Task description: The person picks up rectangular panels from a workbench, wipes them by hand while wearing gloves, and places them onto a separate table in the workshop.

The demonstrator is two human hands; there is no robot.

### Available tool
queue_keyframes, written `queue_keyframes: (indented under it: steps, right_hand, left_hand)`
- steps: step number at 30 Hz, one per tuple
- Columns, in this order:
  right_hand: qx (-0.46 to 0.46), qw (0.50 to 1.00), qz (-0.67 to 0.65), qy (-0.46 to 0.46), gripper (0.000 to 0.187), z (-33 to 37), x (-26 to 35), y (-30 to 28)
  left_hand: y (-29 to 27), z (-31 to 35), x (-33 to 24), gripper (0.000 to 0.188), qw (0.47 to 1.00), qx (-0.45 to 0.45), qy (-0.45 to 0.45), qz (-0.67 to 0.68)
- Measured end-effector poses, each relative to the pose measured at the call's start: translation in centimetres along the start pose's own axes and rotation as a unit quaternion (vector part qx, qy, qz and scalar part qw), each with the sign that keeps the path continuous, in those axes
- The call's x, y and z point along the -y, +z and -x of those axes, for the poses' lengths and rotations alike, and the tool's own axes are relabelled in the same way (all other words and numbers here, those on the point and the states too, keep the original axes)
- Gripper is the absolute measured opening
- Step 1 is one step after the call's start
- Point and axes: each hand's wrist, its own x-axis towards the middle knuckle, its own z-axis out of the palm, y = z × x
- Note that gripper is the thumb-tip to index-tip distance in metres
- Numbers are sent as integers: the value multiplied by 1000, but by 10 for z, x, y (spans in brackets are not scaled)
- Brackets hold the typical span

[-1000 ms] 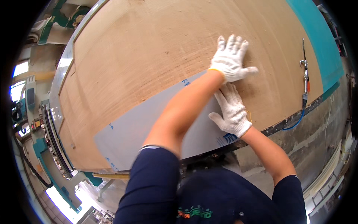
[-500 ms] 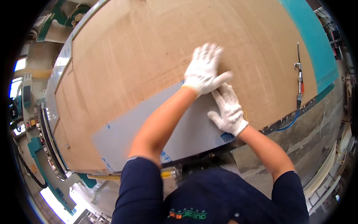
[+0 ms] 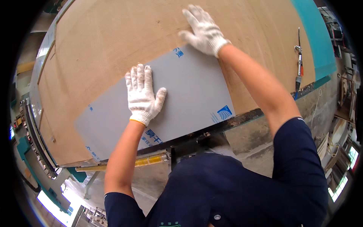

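Observation:
A flat grey sheet (image 3: 189, 90) with blue print lies at the near edge of a large brown board (image 3: 106, 49). My left hand (image 3: 142, 92), in a white knit glove, rests flat on the sheet left of its middle, fingers stretched away from me. The right hand (image 3: 204, 32), gloved alike, is at the sheet's far right corner. Its fingers are spread and reach past the sheet over the brown board; whether the palm touches the sheet's edge cannot be made out. Neither hand grips anything.
An air blow gun (image 3: 298, 62) with a long thin nozzle lies on the board at the right. Beyond it runs a teal strip (image 3: 315, 49). A dark edge (image 3: 249, 115) borders the table nearest me. A yellow tube (image 3: 149, 160) sits below that edge.
My hands have parted from beside each other at the sheet's right side. The left has moved left and nearer onto the sheet; the right has gone farther away, to its far corner.

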Motion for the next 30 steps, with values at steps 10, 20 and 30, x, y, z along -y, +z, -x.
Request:
queue_keyframes:
  steps: [10, 20, 30]
  right_hand:
    - [69, 990, -102, -62, 96, 317, 62, -46]
    - [-40, 983, -146, -106, 86, 210, 201, 38]
    - [-224, 930, 243, 163, 67, 243, -5, -38]
  left_hand:
    - [8, 2, 4, 80, 1000, -19, -16, -8]
    - [17, 12, 13, 76, 998, -51, -3, -34]
    - [-4, 130, 30, 72, 996, -25, -90, 1]
